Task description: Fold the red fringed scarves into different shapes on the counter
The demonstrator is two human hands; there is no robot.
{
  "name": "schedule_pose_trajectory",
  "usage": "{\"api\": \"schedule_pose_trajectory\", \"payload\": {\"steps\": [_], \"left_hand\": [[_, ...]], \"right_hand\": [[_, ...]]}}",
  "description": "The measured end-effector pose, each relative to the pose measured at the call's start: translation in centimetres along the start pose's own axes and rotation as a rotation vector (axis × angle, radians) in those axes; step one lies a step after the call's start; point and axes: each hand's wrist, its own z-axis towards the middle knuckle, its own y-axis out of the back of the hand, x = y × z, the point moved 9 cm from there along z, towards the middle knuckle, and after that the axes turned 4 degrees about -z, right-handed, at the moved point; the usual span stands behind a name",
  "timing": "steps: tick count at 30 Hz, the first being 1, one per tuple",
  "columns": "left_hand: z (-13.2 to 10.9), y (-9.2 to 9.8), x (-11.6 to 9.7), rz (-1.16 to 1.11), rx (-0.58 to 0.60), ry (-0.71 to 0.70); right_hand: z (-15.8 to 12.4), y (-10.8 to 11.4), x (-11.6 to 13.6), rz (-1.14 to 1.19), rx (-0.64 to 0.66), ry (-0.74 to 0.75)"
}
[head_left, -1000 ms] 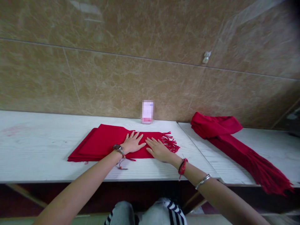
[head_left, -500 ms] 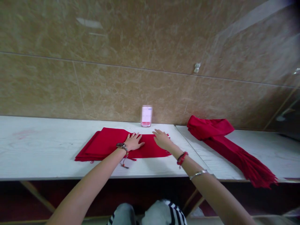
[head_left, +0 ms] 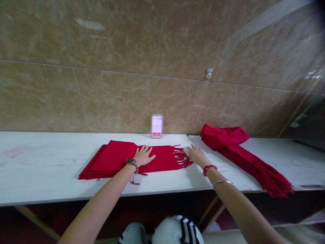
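A folded red scarf (head_left: 114,157) lies on the white table, its layers stacked at the left and a single flat stretch reaching right. My left hand (head_left: 144,156) rests flat on the scarf near its middle, fingers spread. The scarf's fringe (head_left: 181,157) fans out at the right end, some strands crossing each other. Just beyond the fringe tips is my right hand (head_left: 197,156), low over the tabletop with fingers extended and nothing seen in it. Whether it touches the strands I cannot tell.
A second red scarf (head_left: 236,152) lies loosely bent at the right, its fringe over the table's front edge. A phone (head_left: 156,127) leans against the brown marbled wall (head_left: 122,98). The white table (head_left: 43,162) has a seam right of the fringe.
My right hand has moved right, off the scarf and past its fringe, which now shows fully. My left hand stays on the scarf. The view has shifted slightly.
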Motion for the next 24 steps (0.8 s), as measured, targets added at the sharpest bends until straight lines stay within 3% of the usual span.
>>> {"api": "schedule_pose_trajectory", "payload": {"steps": [2, 3, 4, 6, 8, 10, 13, 19, 21, 24], "left_hand": [[0.0, 0.0, 0.0, 0.001, -0.007, -0.001], [0.0, 0.0, -0.1, 0.002, -0.008, -0.001], [0.0, 0.0, -0.1, 0.004, -0.011, 0.0], [0.0, 0.0, -0.1, 0.012, -0.016, 0.003], [-0.1, 0.1, -0.2, 0.022, -0.021, 0.006], [-0.2, 0.3, -0.2, 0.029, -0.021, 0.008], [-0.4, 0.5, -0.3, 0.035, -0.02, 0.004], [-0.3, 0.5, -0.3, 0.033, -0.024, 0.01], [-0.2, 0.5, -0.2, 0.034, -0.026, 0.007], [-0.1, 0.3, -0.2, 0.042, -0.015, 0.004]], "right_hand": [[-0.2, 1.5, -1.9, 0.002, -0.04, -0.132], [0.0, 2.3, -1.5, 0.021, -0.055, -0.134], [0.6, 3.0, -0.2, 0.039, -0.062, -0.091], [1.8, 3.9, 4.8, 0.094, -0.036, 0.209], [3.1, 4.2, 8.0, 0.105, -0.005, 0.33], [4.3, 3.8, 9.2, 0.098, 0.03, 0.376], [4.9, 2.8, 7.1, 0.068, 0.067, 0.377], [3.8, 2.1, -1.9, 0.008, 0.078, 0.223], [3.4, 2.7, -2.1, 0.024, 0.045, 0.199], [2.7, 4.1, 2.0, 0.147, -0.031, 0.301]]}}
